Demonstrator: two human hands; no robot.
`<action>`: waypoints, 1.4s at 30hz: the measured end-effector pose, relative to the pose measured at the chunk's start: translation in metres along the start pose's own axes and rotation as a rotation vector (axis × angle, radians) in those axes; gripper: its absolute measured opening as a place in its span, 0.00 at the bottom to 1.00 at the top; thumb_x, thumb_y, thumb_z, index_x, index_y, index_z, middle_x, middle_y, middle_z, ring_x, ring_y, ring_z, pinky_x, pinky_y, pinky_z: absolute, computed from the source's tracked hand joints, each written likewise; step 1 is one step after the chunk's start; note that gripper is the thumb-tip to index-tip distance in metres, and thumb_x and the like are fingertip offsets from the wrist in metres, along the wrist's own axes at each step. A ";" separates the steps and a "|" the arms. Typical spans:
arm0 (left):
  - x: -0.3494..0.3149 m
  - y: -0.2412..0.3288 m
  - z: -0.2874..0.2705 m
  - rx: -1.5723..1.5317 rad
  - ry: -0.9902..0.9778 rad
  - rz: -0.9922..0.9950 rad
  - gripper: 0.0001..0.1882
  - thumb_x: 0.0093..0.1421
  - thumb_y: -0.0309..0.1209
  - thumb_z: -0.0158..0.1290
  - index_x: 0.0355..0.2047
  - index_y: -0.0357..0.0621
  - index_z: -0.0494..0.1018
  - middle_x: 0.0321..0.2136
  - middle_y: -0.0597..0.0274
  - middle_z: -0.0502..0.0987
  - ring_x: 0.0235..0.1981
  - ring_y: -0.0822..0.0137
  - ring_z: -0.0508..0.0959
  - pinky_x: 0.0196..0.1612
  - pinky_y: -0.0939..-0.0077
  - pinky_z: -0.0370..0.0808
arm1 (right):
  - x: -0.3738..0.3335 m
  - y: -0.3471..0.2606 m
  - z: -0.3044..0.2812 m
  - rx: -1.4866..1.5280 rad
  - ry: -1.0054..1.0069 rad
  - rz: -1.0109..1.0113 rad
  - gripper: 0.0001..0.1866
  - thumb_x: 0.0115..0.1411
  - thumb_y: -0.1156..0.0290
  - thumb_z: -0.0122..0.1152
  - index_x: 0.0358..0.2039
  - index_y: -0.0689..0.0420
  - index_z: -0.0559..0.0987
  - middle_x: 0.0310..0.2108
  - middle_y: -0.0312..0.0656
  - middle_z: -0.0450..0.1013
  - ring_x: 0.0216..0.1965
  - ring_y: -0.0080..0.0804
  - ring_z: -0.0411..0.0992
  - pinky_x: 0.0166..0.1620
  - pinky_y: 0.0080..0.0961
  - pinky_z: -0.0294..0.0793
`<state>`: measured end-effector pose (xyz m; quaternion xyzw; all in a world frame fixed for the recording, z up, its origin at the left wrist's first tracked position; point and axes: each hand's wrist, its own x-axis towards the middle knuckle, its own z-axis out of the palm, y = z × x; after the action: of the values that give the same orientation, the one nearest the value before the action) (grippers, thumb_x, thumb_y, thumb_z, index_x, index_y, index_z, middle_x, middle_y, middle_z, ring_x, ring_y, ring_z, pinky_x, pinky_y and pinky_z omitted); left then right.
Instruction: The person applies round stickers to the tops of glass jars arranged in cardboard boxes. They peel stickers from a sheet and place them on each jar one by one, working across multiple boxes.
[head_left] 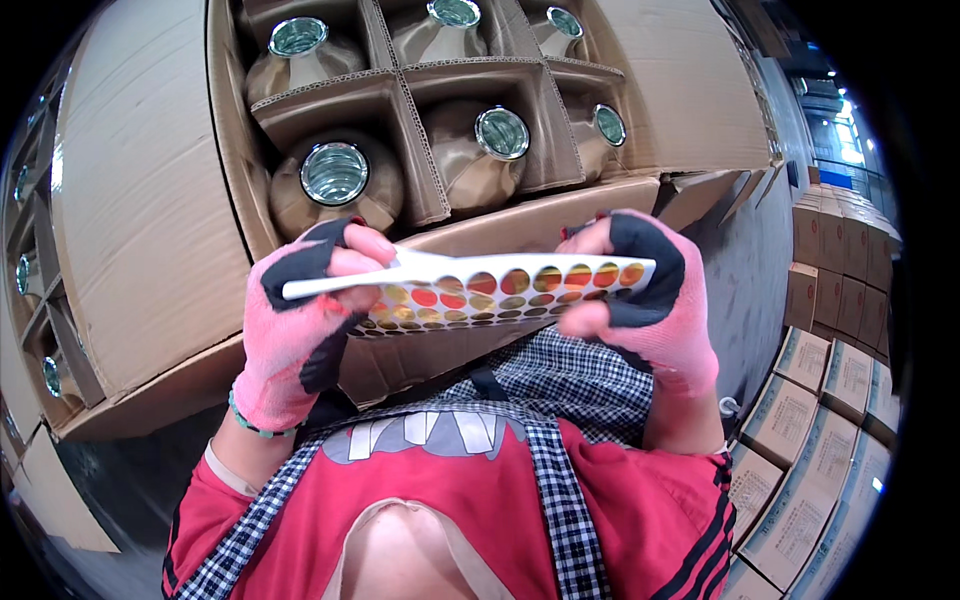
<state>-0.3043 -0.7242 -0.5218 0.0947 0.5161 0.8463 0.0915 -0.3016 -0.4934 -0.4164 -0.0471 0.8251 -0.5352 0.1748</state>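
Observation:
A white sheet of round, shiny gold stickers is stretched between my two hands, its upper edge bent over. At its left end my left hand, in a pink and dark-grey fingerless glove, is closed on it. My right hand, gloved alike, pinches the other end with the thumb underneath. Just beyond the sheet, an open cardboard box holds several mirrored glass flask liners in divided cells. The nearest liner stands mouth up beyond my left hand; a second liner leans a little in the middle cell.
Cardboard dividers separate the liners. Wide box flaps spread out on the left and right. More liners show in another box at the far left. Stacked closed cartons stand on the right, with a taller carton stack behind.

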 end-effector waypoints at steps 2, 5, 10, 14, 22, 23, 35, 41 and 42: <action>-0.002 0.001 -0.001 0.037 -0.063 0.032 0.07 0.45 0.28 0.53 0.23 0.34 0.73 0.27 0.54 0.73 0.31 0.68 0.70 0.36 0.77 0.67 | -0.005 0.010 -0.001 -0.016 0.043 -0.124 0.14 0.35 0.80 0.67 0.25 0.62 0.73 0.24 0.35 0.69 0.26 0.16 0.66 0.31 0.14 0.66; -0.006 0.008 0.003 0.157 0.024 0.037 0.09 0.45 0.28 0.51 0.24 0.33 0.74 0.28 0.52 0.74 0.33 0.63 0.72 0.37 0.75 0.68 | 0.000 0.010 -0.001 -0.005 0.120 -0.228 0.09 0.39 0.81 0.64 0.24 0.63 0.74 0.23 0.36 0.69 0.24 0.17 0.66 0.30 0.14 0.66; -0.001 0.008 -0.003 0.081 -0.124 0.091 0.19 0.43 0.36 0.60 0.30 0.32 0.73 0.30 0.50 0.74 0.34 0.62 0.73 0.38 0.73 0.69 | 0.005 0.006 -0.002 0.233 -0.039 -0.037 0.07 0.42 0.81 0.60 0.25 0.64 0.74 0.24 0.38 0.71 0.25 0.21 0.68 0.31 0.16 0.67; -0.006 0.014 -0.002 0.192 -0.085 -0.166 0.17 0.46 0.33 0.58 0.34 0.33 0.73 0.28 0.56 0.74 0.29 0.69 0.73 0.34 0.80 0.68 | 0.003 0.008 -0.001 -0.039 0.075 -0.252 0.07 0.44 0.80 0.60 0.27 0.64 0.75 0.25 0.40 0.72 0.26 0.23 0.69 0.31 0.17 0.68; -0.012 0.022 0.008 0.184 0.042 -0.129 0.13 0.49 0.24 0.52 0.37 0.32 0.72 0.25 0.66 0.73 0.26 0.79 0.70 0.30 0.88 0.66 | 0.004 0.003 0.004 0.115 0.075 -0.149 0.06 0.49 0.79 0.57 0.29 0.66 0.74 0.25 0.37 0.71 0.27 0.17 0.66 0.33 0.14 0.66; -0.013 0.020 0.005 0.082 0.033 -0.145 0.14 0.50 0.26 0.52 0.37 0.32 0.72 0.25 0.66 0.73 0.26 0.79 0.70 0.30 0.89 0.65 | 0.005 0.003 0.005 0.151 0.079 -0.119 0.06 0.49 0.80 0.57 0.29 0.66 0.74 0.25 0.36 0.71 0.27 0.17 0.66 0.33 0.14 0.66; -0.017 0.021 0.003 0.157 0.172 -0.241 0.15 0.50 0.32 0.52 0.35 0.32 0.72 0.23 0.67 0.72 0.25 0.80 0.69 0.28 0.88 0.64 | 0.005 0.003 0.002 -0.089 0.295 -0.261 0.09 0.44 0.81 0.59 0.29 0.65 0.74 0.27 0.38 0.71 0.29 0.20 0.69 0.35 0.15 0.67; -0.019 0.019 0.002 0.115 0.142 -0.195 0.15 0.50 0.30 0.52 0.35 0.31 0.72 0.23 0.67 0.72 0.25 0.80 0.68 0.28 0.89 0.64 | 0.009 0.004 -0.007 -0.649 0.299 -0.586 0.11 0.38 0.81 0.59 0.27 0.59 0.74 0.26 0.40 0.71 0.30 0.37 0.70 0.34 0.25 0.69; -0.020 0.018 0.001 0.063 0.131 -0.193 0.15 0.50 0.30 0.52 0.36 0.31 0.72 0.23 0.67 0.72 0.25 0.80 0.68 0.28 0.89 0.64 | 0.009 0.004 -0.007 -0.702 0.300 -0.614 0.12 0.37 0.80 0.59 0.27 0.58 0.74 0.27 0.40 0.71 0.30 0.37 0.70 0.34 0.26 0.69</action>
<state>-0.2862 -0.7366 -0.5066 -0.0083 0.5542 0.8212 0.1357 -0.3120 -0.4883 -0.4196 -0.2666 0.9198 -0.2525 -0.1382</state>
